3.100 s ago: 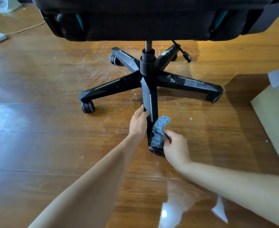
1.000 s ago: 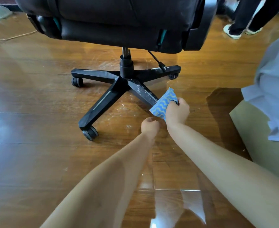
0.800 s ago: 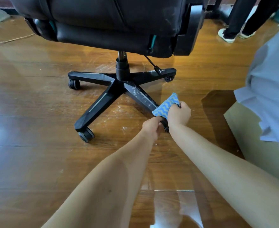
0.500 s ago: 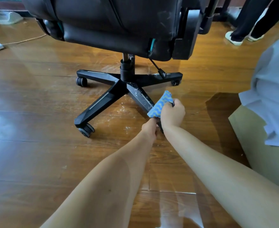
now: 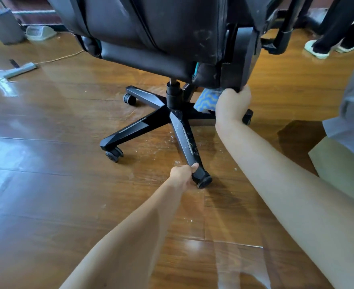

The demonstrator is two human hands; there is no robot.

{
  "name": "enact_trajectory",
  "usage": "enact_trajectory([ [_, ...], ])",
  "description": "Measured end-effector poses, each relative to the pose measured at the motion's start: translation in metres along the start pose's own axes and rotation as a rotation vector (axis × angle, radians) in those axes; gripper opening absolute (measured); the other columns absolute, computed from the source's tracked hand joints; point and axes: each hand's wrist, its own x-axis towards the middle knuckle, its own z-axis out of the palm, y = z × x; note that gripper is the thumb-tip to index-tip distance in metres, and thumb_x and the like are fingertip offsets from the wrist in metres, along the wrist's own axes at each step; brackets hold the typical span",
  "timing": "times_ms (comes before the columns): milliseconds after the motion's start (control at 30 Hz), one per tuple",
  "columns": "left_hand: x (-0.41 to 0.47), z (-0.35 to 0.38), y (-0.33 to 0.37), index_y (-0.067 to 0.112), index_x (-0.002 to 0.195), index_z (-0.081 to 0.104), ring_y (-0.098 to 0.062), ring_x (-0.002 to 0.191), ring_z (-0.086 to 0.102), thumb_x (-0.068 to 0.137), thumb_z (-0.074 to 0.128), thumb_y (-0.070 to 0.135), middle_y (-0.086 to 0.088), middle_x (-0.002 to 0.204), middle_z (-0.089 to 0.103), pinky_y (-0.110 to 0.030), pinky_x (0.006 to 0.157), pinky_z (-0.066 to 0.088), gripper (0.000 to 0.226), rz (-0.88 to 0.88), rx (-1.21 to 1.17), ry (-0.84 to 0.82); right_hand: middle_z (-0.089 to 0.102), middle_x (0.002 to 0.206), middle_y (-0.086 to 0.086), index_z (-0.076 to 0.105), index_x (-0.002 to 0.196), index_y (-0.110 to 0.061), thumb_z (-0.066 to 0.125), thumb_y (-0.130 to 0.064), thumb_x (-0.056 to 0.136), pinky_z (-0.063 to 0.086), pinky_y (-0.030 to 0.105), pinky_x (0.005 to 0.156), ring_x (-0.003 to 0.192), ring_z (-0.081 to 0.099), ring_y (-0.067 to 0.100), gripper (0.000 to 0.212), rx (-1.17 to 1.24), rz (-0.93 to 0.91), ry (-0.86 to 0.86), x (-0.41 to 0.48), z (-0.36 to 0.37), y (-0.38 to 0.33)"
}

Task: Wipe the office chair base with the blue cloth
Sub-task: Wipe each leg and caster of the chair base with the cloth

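Observation:
The black five-legged chair base [image 5: 151,119] stands on the wooden floor under the black seat [image 5: 161,32]. My left hand [image 5: 181,176] grips the end of the near leg [image 5: 187,140], just above its caster [image 5: 203,180]. My right hand [image 5: 233,105] holds the blue wavy-patterned cloth [image 5: 206,100] against the right-hand leg, close under the seat's lower corner. That hand and the seat hide most of the right-hand leg. White specks dot the near leg.
White crumbs lie on the floor around the hub. A grey bin [image 5: 4,26] and a power strip [image 5: 19,70] sit at the far left. A person's shoes [image 5: 318,51] stand at the far right. A cardboard sheet [image 5: 338,172] lies to the right.
The right hand has carried the cloth from the near leg up to the right-hand leg under the seat. The left hand kept its hold on the near leg's end. The view moved closer.

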Motion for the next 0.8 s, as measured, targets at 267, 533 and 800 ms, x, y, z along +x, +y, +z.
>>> enact_trajectory([
  [267,-0.01,-0.043,-0.003,-0.002,0.125,0.065,-0.014,0.051,0.027,0.098,0.077,0.027,-0.001,0.06,0.04,-0.027,0.053,0.024,0.041,-0.061,0.092,0.071,0.068,0.108,0.006,0.057,0.103,-0.022,0.037,0.008,0.095,0.051,0.027,0.078,0.101,0.064,0.028,0.036,0.109,0.051,0.113,-0.017,0.015,0.0],
  [533,-0.018,-0.05,-0.001,-0.001,0.132,0.063,-0.02,0.066,0.042,0.098,0.066,0.016,-0.003,0.082,0.051,-0.034,0.068,0.037,0.038,-0.056,0.031,0.149,0.067,0.114,0.002,0.062,0.126,-0.02,0.035,0.009,0.092,0.05,0.024,0.077,0.102,0.063,0.025,0.052,0.101,0.029,0.149,0.004,0.011,0.003],
  [800,-0.01,-0.047,0.012,0.008,0.149,0.051,-0.034,0.117,0.06,0.099,0.061,0.036,-0.012,0.129,0.062,-0.044,0.095,0.048,0.058,0.009,-0.033,0.229,0.063,0.095,-0.02,0.06,0.123,-0.029,0.037,0.007,0.087,0.042,0.0,0.051,0.088,0.061,-0.004,0.056,0.179,0.001,0.155,0.02,0.012,0.004],
])
